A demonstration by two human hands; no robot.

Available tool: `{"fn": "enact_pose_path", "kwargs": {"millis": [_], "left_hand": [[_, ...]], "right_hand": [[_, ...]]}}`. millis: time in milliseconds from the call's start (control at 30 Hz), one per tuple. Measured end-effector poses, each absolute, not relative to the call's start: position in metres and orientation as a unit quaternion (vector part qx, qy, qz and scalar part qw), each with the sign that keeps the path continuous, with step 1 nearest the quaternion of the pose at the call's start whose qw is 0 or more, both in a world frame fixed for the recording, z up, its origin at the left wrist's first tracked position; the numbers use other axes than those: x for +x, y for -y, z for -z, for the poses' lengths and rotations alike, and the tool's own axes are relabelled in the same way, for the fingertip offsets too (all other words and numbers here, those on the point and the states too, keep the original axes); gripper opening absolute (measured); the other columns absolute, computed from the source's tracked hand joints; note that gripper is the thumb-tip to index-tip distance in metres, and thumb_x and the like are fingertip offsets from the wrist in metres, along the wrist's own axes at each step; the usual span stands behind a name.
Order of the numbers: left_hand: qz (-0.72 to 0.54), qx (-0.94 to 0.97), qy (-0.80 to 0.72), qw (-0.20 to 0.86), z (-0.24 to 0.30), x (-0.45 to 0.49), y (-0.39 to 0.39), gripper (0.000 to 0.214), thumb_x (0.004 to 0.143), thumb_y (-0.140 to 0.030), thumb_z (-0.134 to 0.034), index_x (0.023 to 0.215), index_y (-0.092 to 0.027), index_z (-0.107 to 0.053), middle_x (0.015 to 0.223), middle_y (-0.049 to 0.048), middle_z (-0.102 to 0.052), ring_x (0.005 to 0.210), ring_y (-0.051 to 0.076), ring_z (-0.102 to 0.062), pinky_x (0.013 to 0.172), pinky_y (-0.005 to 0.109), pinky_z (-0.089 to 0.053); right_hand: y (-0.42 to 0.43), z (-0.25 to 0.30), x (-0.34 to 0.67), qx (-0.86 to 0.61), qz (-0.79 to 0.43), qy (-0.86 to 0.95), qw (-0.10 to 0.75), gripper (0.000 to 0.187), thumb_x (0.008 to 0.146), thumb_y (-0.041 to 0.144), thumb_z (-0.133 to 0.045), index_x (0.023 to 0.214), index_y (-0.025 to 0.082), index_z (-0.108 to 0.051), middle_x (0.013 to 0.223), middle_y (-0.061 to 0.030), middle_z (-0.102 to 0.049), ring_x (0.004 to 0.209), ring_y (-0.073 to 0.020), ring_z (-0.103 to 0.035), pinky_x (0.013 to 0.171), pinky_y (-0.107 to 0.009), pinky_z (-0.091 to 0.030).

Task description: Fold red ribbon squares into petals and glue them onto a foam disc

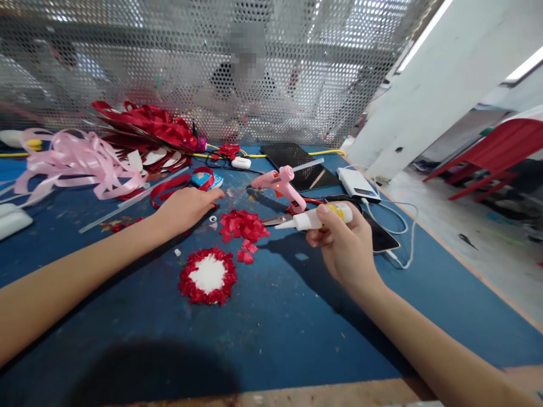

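My right hand [348, 249] is wrapped round a small white glue bottle [324, 217] with a yellow label. The bottle's thin nozzle points left, above the table. Just left of the nozzle is a loose pile of red ribbon pieces [242, 225], with a few scraps below it. My left hand [190, 208] reaches over the table near a googly eye [212, 219] and a blue packet [206, 180]. Its visible fingers are stretched out; the others are hidden. Nearer to me lies a round white piece [208, 273] edged with crumpled red ribbon [186, 285].
A pink glue gun [280, 183] stands behind the pile, with scissors [275, 221] below it. On the right are a phone [384, 234] and a white power bank [358, 184] with cables. Pink ribbon [80, 164] and red ribbon pieces [148, 124] lie at the back left, before a perforated metal panel [297, 85].
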State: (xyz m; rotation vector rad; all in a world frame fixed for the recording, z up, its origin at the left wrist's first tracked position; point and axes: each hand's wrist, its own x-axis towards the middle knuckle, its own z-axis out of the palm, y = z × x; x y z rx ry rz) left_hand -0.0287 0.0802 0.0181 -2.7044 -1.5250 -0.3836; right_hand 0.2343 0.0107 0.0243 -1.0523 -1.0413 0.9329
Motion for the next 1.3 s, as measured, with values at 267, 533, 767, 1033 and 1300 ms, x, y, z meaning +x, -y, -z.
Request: {"fn": "enact_pose_path", "kwargs": {"millis": [267, 533, 767, 1033, 1300], "left_hand": [[0.152, -0.848, 0.507, -0.016, -0.053, -0.044, -0.079, 0.014, 0.075, -0.02, -0.06, 0.083, -0.021, -0.072, 0.08, 0.0046, -0.073, 0.074, 0.021, -0.065, 0.068, 0.029, -0.042], [0.292, -0.784, 0.506, -0.21, -0.082, -0.062, -0.08, 0.015, 0.069, -0.013, -0.06, 0.074, -0.018, -0.073, 0.07, 0.0022, -0.072, 0.067, 0.017, -0.066, 0.069, 0.028, -0.049], [0.238, -0.81, 0.431, -0.32, -0.102, -0.081, -0.072, 0.018, 0.066, -0.016, -0.065, 0.079, -0.023, -0.075, 0.08, 0.0015, -0.075, 0.076, 0.018, -0.07, 0.07, 0.026, -0.051], [0.128, -0.868, 0.378, -0.296, -0.062, -0.091, -0.047, 0.006, 0.07, -0.021, -0.07, 0.073, -0.022, -0.075, 0.073, 0.0025, -0.071, 0.063, 0.014, -0.064, 0.061, 0.022, -0.047], [0.133, -0.879, 0.355, -0.289, -0.024, -0.093, -0.03, 0.014, 0.084, -0.028, -0.06, 0.081, -0.018, -0.07, 0.084, 0.0038, -0.066, 0.082, 0.016, -0.061, 0.076, 0.023, -0.043]], "right_hand": [[-0.011, -0.028, 0.232, -0.466, -0.416, 0.439, 0.646, 0.034, 0.061, 0.039, -0.08, 0.07, 0.02, -0.053, 0.051, 0.0055, -0.054, 0.039, -0.0083, -0.047, 0.035, -0.02, -0.037], [-0.008, -0.034, 0.231, -0.47, -0.41, 0.439, 0.647, 0.033, 0.058, 0.039, -0.081, 0.069, 0.02, -0.056, 0.047, 0.0042, -0.055, 0.04, -0.0096, -0.048, 0.036, -0.02, -0.038], [-0.009, -0.035, 0.228, -0.47, -0.42, 0.427, 0.648, 0.037, 0.051, 0.041, -0.085, 0.066, 0.02, -0.059, 0.046, 0.0039, -0.054, 0.04, -0.0094, -0.047, 0.036, -0.02, -0.039], [-0.01, -0.035, 0.23, -0.456, -0.511, 0.392, 0.614, 0.039, 0.047, 0.04, -0.088, 0.063, 0.018, -0.06, 0.049, 0.0024, -0.054, 0.044, -0.0084, -0.049, 0.036, -0.017, -0.042], [-0.005, -0.029, 0.219, -0.408, -0.689, 0.32, 0.506, 0.04, 0.048, 0.022, -0.089, 0.076, 0.019, -0.061, 0.072, 0.0015, -0.066, 0.06, -0.0083, -0.063, 0.055, -0.014, -0.055]]}}
